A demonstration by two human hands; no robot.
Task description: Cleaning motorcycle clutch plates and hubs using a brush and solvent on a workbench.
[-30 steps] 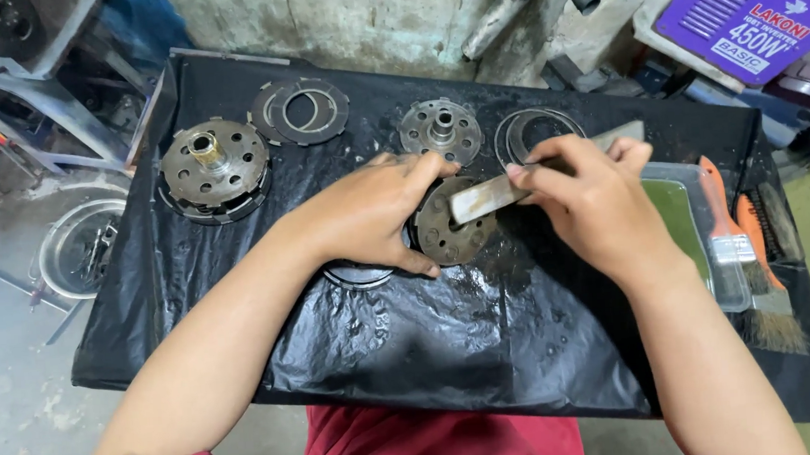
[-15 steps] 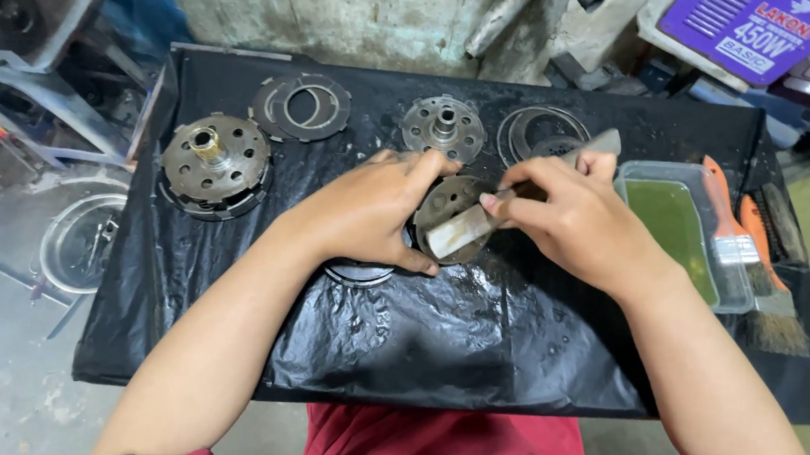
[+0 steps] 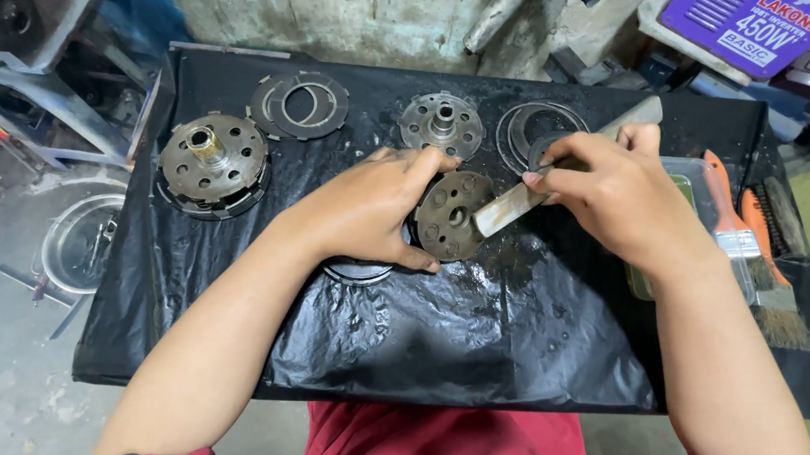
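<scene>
Purple rectangular box (image 3: 750, 11) with a white label patch at the top right corner, beyond the black plastic sheet (image 3: 431, 348) covering the work surface. No other packaging legible in view.

Round grey metal plate with drilled holes (image 3: 451, 215) at the middle of the sheet, lying flat between the two hands. Left hand (image 3: 371, 211) spread over its left edge, fingers curled down, thumb touching the near rim, pinning it in place. Right hand (image 3: 609, 192) closed around a long flat grey metal file (image 3: 551, 167), fingers pinching the bar near its middle, lower end resting on the right rim of the plate, far end sticking out past the knuckles toward the back.

Dark round clutch hub with a brass centre (image 3: 212, 164) well to the left; thin grey rings (image 3: 299, 103) behind it; smaller grey hub with a central post (image 3: 441, 122) just beyond the left fingertips; more stacked rings (image 3: 535, 130) partly behind the right hand. Orange-handled brushes (image 3: 738, 226) beside a clear tray (image 3: 693, 182) at the right
</scene>
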